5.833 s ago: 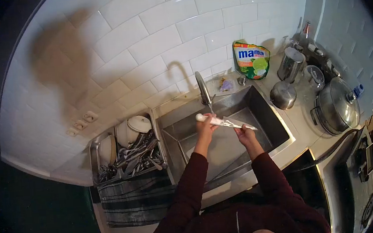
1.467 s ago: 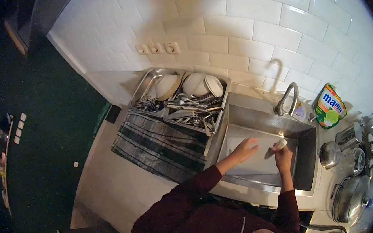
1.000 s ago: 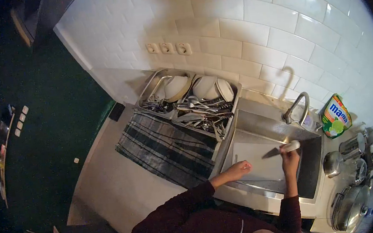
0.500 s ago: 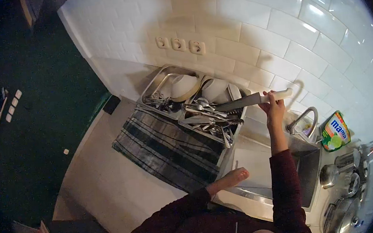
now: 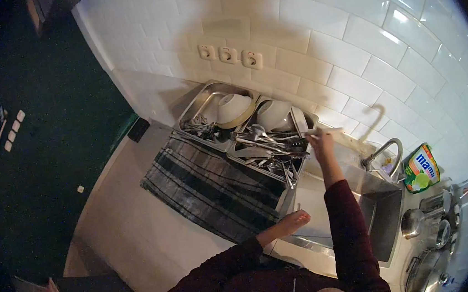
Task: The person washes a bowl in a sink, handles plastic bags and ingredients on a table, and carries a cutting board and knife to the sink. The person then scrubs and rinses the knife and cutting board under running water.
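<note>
My right hand [image 5: 320, 141] is closed around the pale handle [image 5: 330, 130] of a large knife, at the right end of the metal tray of cutlery [image 5: 306, 164]. The knife's blade is hard to make out among the utensils there. A white bowl [image 5: 273, 114] and several spoons, knives and forks lie in that tray. Over the sink's front left edge, my left hand [image 5: 292, 223] is curled closed, with nothing visible in it. A striped dish towel [image 5: 209, 184] lies on the counter to its left.
Another metal tray [image 5: 189, 112] holds a bowl [image 5: 234, 108] and cutlery. On the right are the sink [image 5: 381, 211], a curved faucet [image 5: 394, 146] and a green detergent pouch [image 5: 422, 171]. Metal pots [image 5: 429, 273] stand at the right edge. Sockets [image 5: 228, 55] line the tiled wall.
My right hand has moved left and slightly down with the knife, to the tray's edge. The blade, in plain sight before, now hardly shows. My left hand has barely moved.
</note>
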Demonstrator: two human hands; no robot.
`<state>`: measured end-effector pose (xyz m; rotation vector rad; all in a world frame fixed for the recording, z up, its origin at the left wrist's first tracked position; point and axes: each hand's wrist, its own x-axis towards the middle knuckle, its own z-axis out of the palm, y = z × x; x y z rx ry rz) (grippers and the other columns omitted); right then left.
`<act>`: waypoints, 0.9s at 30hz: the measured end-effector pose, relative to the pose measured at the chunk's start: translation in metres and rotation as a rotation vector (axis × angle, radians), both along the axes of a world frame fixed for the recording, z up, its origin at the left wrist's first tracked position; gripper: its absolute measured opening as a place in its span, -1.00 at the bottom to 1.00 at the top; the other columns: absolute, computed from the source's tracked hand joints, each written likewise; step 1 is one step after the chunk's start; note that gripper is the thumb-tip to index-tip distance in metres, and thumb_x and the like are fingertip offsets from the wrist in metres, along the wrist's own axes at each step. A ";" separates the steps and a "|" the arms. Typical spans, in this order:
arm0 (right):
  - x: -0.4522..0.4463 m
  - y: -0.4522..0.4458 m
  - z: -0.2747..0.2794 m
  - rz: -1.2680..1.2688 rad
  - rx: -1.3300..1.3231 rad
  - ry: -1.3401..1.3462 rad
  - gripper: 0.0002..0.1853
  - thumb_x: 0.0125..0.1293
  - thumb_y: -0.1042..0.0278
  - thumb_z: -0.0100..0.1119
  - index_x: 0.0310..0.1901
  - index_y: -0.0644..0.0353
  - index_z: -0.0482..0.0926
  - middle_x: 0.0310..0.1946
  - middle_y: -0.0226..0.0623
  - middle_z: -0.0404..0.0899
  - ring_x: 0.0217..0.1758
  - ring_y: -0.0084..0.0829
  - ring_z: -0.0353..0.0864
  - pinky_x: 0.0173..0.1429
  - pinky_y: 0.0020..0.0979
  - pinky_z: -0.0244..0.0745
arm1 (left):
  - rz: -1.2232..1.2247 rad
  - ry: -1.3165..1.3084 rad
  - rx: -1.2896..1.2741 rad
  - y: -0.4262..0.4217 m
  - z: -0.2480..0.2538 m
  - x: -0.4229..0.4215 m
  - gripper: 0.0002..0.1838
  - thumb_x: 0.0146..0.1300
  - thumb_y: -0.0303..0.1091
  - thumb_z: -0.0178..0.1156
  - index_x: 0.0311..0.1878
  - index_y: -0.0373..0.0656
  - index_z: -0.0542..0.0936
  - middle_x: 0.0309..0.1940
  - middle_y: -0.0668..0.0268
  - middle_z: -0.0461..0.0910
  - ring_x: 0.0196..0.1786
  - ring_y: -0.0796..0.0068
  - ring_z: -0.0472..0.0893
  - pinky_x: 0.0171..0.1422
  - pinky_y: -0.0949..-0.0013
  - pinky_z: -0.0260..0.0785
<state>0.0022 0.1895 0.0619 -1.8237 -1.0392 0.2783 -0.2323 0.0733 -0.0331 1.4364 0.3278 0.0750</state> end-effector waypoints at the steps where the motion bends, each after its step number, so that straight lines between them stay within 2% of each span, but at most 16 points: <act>1: -0.011 -0.005 0.005 0.029 -0.213 -0.298 -0.65 0.05 0.29 0.27 -0.19 0.35 0.48 -0.24 0.01 0.52 -0.29 -0.24 0.58 -0.16 -0.34 0.48 | 0.000 0.000 -0.022 -0.001 -0.007 0.000 -0.65 0.27 -0.10 0.01 -0.08 -0.20 0.41 -0.14 0.22 0.45 -0.03 0.42 0.44 0.04 0.36 0.30; 2: -0.013 0.001 -0.009 0.192 -0.133 -0.138 -0.72 0.14 0.36 0.16 -0.16 0.35 0.45 -0.22 -0.04 0.51 -0.24 -0.25 0.57 -0.13 -0.38 0.50 | 0.001 -0.125 0.089 -0.001 -0.012 -0.001 -0.64 0.27 -0.09 -0.01 -0.08 -0.20 0.41 -0.14 0.22 0.45 -0.02 0.42 0.43 0.05 0.36 0.29; 4: -0.029 0.014 -0.018 0.004 0.209 1.218 -0.75 0.23 0.42 0.00 -0.10 0.36 0.40 -0.20 -0.03 0.50 -0.19 -0.24 0.55 -0.09 -0.39 0.53 | -0.009 -0.243 0.251 0.000 -0.013 -0.006 -0.63 0.28 -0.07 -0.03 -0.08 -0.20 0.41 -0.13 0.23 0.44 0.00 0.43 0.42 0.08 0.37 0.26; 5: -0.026 0.018 -0.024 0.051 0.213 1.240 -0.75 0.24 0.42 -0.04 -0.09 0.37 0.38 -0.20 -0.02 0.49 -0.17 -0.22 0.54 -0.08 -0.37 0.53 | -0.017 -0.235 0.304 0.001 -0.011 -0.008 -0.62 0.28 -0.06 -0.04 -0.08 -0.20 0.41 -0.13 0.24 0.44 0.00 0.43 0.41 0.09 0.37 0.25; 7: -0.014 0.018 -0.036 0.124 0.231 1.280 -0.73 0.27 0.42 -0.11 -0.05 0.38 0.34 -0.19 0.01 0.48 -0.13 -0.20 0.53 -0.06 -0.35 0.54 | -0.055 0.045 0.302 0.004 0.011 -0.006 -0.60 0.29 -0.03 -0.07 -0.08 -0.21 0.41 -0.13 0.25 0.43 0.00 0.44 0.41 0.11 0.38 0.23; 8: -0.023 0.004 -0.010 0.250 0.283 1.221 -0.72 0.30 0.37 -0.16 -0.04 0.37 0.32 -0.17 0.03 0.47 -0.14 -0.20 0.53 -0.05 -0.37 0.53 | -0.048 -0.001 0.231 0.003 -0.003 -0.002 -0.58 0.29 -0.02 -0.07 -0.07 -0.22 0.41 -0.13 0.24 0.43 0.00 0.44 0.40 0.11 0.38 0.23; 10: 0.000 -0.015 -0.011 0.186 0.192 1.394 -0.68 0.31 0.32 -0.19 0.00 0.37 0.32 -0.12 0.00 0.48 -0.17 -0.23 0.54 -0.04 -0.38 0.52 | -0.001 -0.101 -0.010 0.000 -0.055 0.006 -0.57 0.28 -0.01 -0.08 -0.07 -0.23 0.41 -0.13 0.23 0.43 -0.01 0.42 0.41 0.10 0.36 0.24; 11: 0.003 -0.038 0.002 0.196 0.179 1.313 -0.67 0.31 0.31 -0.20 0.01 0.35 0.33 -0.10 -0.03 0.48 -0.18 -0.27 0.54 -0.07 -0.39 0.52 | 0.040 -0.163 -0.173 -0.004 -0.077 0.008 -0.57 0.27 -0.02 -0.07 -0.07 -0.23 0.42 -0.13 0.21 0.44 -0.01 0.40 0.42 0.09 0.34 0.25; 12: 0.004 -0.064 0.020 0.208 0.162 1.232 -0.65 0.32 0.29 -0.21 0.03 0.33 0.33 -0.08 -0.06 0.48 -0.20 -0.30 0.55 -0.11 -0.41 0.52 | 0.026 -0.097 -0.133 0.001 -0.070 0.018 -0.59 0.26 -0.06 -0.06 -0.08 -0.24 0.43 -0.15 0.20 0.47 -0.04 0.37 0.45 0.06 0.32 0.27; 13: 0.015 -0.089 0.017 0.245 0.197 1.140 -0.65 0.28 0.21 -0.08 -0.01 0.27 0.39 -0.12 -0.14 0.50 -0.18 -0.36 0.55 -0.20 -0.42 0.52 | 0.009 -0.031 -0.093 0.005 -0.063 0.027 -0.61 0.25 -0.09 -0.04 -0.08 -0.25 0.44 -0.17 0.18 0.49 -0.06 0.34 0.47 0.04 0.30 0.29; 14: 0.020 -0.118 0.021 0.184 0.124 1.073 -0.64 0.27 0.18 -0.06 -0.01 0.25 0.40 -0.13 -0.15 0.51 -0.20 -0.37 0.55 -0.20 -0.43 0.51 | -0.123 0.162 0.238 0.017 -0.038 0.047 -0.64 0.23 -0.14 -0.03 -0.09 -0.26 0.45 -0.19 0.17 0.52 -0.09 0.31 0.49 0.02 0.28 0.30; 16: 0.028 -0.175 0.029 0.075 -0.027 0.932 -0.62 0.26 0.11 -0.03 -0.01 0.21 0.42 -0.16 -0.19 0.53 -0.23 -0.38 0.56 -0.22 -0.44 0.49 | -0.072 0.269 0.362 0.017 -0.057 0.082 -0.69 0.15 -0.21 0.05 -0.21 -0.29 0.51 -0.32 0.14 0.56 -0.20 0.30 0.54 -0.08 0.29 0.35; 19: 0.051 -0.262 -0.008 -0.114 -0.118 0.861 -0.58 0.23 0.06 0.01 0.00 0.18 0.41 -0.19 -0.21 0.55 -0.27 -0.42 0.55 -0.25 -0.44 0.46 | -0.187 0.684 0.432 0.019 -0.045 0.117 -0.68 0.06 -0.20 0.15 -0.33 -0.34 0.54 -0.37 0.07 0.57 -0.26 0.28 0.57 -0.15 0.28 0.37; 23: 0.061 -0.363 -0.039 -0.371 -0.060 0.945 -0.64 0.27 0.13 -0.04 0.01 0.15 0.40 -0.24 -0.30 0.55 -0.31 -0.50 0.55 -0.31 -0.54 0.46 | -0.429 0.737 0.720 0.032 -0.175 0.118 -0.67 0.01 -0.21 0.18 -0.43 -0.39 0.57 -0.36 0.01 0.58 -0.27 0.18 0.57 -0.14 0.27 0.39; 24: 0.061 -0.383 -0.043 -0.390 -0.041 0.960 -0.64 0.27 0.14 -0.03 0.01 0.14 0.40 -0.25 -0.31 0.55 -0.32 -0.50 0.55 -0.32 -0.54 0.47 | -0.458 0.698 0.841 0.032 -0.187 0.113 -0.68 0.02 -0.23 0.17 -0.43 -0.40 0.58 -0.34 0.01 0.58 -0.27 0.16 0.57 -0.11 0.27 0.39; 27: 0.056 -0.431 -0.054 -0.429 0.042 1.014 -0.68 0.27 0.19 -0.01 0.01 0.13 0.39 -0.29 -0.34 0.54 -0.33 -0.52 0.55 -0.34 -0.55 0.47 | -0.382 0.850 0.808 0.028 -0.230 0.116 -0.70 0.04 -0.26 0.16 -0.42 -0.39 0.57 -0.36 0.05 0.58 -0.27 0.16 0.57 -0.09 0.28 0.39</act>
